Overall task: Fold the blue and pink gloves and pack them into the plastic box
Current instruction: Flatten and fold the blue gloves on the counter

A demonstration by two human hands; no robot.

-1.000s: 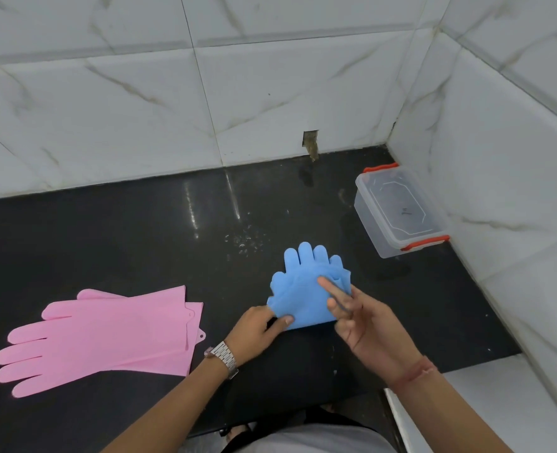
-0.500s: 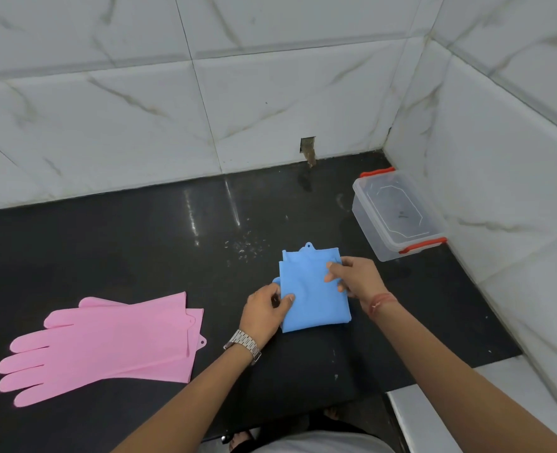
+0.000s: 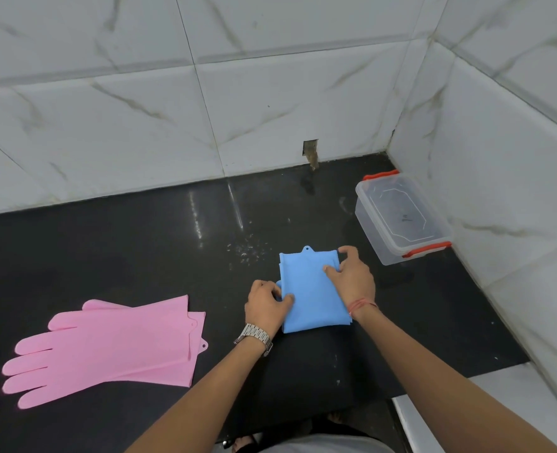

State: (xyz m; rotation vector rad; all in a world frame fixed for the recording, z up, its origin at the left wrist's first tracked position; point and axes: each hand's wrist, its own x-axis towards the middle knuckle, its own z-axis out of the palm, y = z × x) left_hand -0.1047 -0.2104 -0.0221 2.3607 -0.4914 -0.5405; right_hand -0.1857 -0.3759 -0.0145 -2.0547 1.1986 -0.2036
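The blue gloves (image 3: 306,289) lie folded into a flat rectangle on the black counter (image 3: 123,256), a hanging tab at the far edge. My left hand (image 3: 265,304) pinches their left edge, thumb on top. My right hand (image 3: 352,277) grips the far right corner, fingers curled over the fold. The pink gloves (image 3: 107,346) lie stacked and unfolded at the left, fingers pointing left. The clear plastic box (image 3: 367,217) with red clips stands at the back right against the wall, its lid on.
White marble-tile walls close the counter at the back and right. A small hole (image 3: 310,148) sits in the back wall. A white ledge (image 3: 434,416) runs at the lower right. The counter's front edge is near my body.
The blue gloves' fingers were showing a second ago; the cuff has been folded over them into a rectangle. My right hand moved to the far right corner; my left hand stayed on the left edge.
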